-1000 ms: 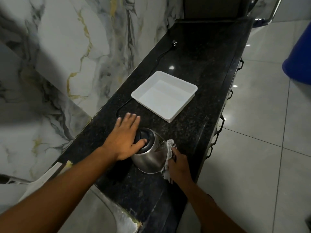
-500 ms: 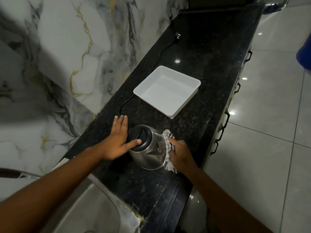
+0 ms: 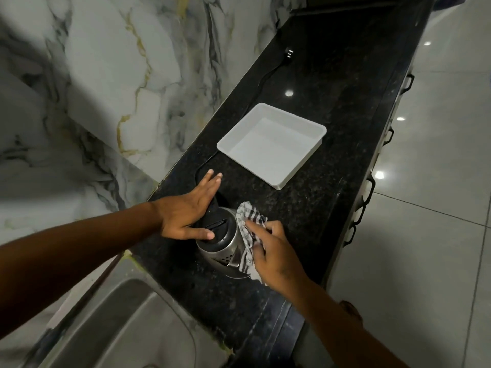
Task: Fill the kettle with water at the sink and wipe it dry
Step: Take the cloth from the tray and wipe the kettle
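A steel kettle (image 3: 225, 251) with a black lid stands on the black granite counter (image 3: 332, 102), just past the sink. My left hand (image 3: 190, 208) lies flat over the lid and handle side, thumb pressed on the lid. My right hand (image 3: 268, 251) presses a checked cloth (image 3: 248, 221) against the kettle's right side. The cloth covers part of the steel wall. The metal sink (image 3: 127, 322) is at the lower left.
A white square tray (image 3: 273, 143) sits on the counter beyond the kettle. A black power cord (image 3: 261, 81) with its plug runs along the marble wall. The counter's right edge drops to a tiled floor, with drawer handles along it.
My right hand has slid the cloth up and over the kettle's right side toward the top. My left hand has stayed on the lid. The view has shifted down, showing more sink.
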